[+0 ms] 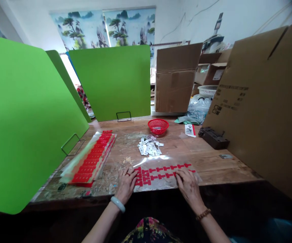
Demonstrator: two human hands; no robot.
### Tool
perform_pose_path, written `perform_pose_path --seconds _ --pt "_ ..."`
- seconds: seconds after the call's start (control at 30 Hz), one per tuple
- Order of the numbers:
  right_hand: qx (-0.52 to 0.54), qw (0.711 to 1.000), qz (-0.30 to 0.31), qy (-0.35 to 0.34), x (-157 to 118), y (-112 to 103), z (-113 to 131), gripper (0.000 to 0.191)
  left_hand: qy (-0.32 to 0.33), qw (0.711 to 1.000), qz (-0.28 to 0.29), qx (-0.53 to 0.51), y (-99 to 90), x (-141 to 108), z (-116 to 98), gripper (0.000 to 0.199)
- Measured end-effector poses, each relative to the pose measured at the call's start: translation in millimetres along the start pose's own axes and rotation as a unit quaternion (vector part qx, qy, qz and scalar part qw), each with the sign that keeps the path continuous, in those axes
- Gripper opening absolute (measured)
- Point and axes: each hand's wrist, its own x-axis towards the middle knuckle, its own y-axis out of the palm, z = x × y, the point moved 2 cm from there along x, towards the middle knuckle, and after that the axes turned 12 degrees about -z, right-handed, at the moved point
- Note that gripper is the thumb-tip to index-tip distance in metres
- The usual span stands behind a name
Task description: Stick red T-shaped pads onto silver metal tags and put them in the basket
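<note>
A: What could trip you up?

B: The clear sheet point(161, 184) lies along the table's point(194, 153) front edge between your hands; thin and slick-looking, it could slide or buckle if you pull unevenly. Its red pieces point(173, 167), some T-shaped, in rows, might then skew or crease.

A: Your grip?

B: Your left hand point(127, 182) rests palm-down on the sheet's left end, your right hand point(188, 184) near the other, fingers loosely bent. Whether either pinches anything cannot be told.

A: And around you?

B: A pale-walled room with landscape blinds point(128, 27); green panels point(110, 81) stand left and ahead, a cardboard panel point(260, 111) right, a carton point(176, 87) at the back. On the scuffed wooden table, red-marked sheets point(90, 162) lie stacked left; beyond your sheet sit a red basket point(158, 132) and a heap of small silvery pieces point(149, 147), which a stray forward push might scatter.
</note>
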Motion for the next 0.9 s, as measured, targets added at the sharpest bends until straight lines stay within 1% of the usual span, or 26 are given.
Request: perform_pose_path --seconds 0.1,0.2,0.3,0.43,0.5,0.6,0.73,0.9 --pt "-0.019 1.000 0.003 0.005 5 -5 -2 0.023 0.012 1.000 0.009 -0.018 -1.7 -2 -3 0.029" --pt "-0.028 1.000 0.005 0.007 17 -1 5 0.022 0.019 0.999 0.011 -0.043 -4.3 -3 -4 0.029" --pt "-0.008 0.999 0.031 -0.024 33 13 23 0.022 0.016 0.996 0.016 -0.086 -10.0 -3 -6 0.027" --pt "0.033 0.992 0.088 -0.088 53 38 53 0.027 -0.006 0.993 0.055 -0.107 -14.4 -1 -12 0.028" --pt "0.041 0.987 0.110 -0.106 61 50 64 0.026 -0.015 0.992 0.073 -0.098 -11.0 1 -13 0.033" --pt "0.042 0.982 0.136 -0.122 69 67 71 0.020 -0.012 0.992 0.099 -0.077 0.8 6 -13 0.039" --pt "0.040 0.981 0.148 -0.122 78 88 73 0.024 0.002 0.990 0.129 -0.057 16.0 16 -7 0.040" --pt "0.048 0.982 0.151 -0.099 94 108 71 0.028 -0.004 0.986 0.162 -0.042 22.9 32 4 0.038"
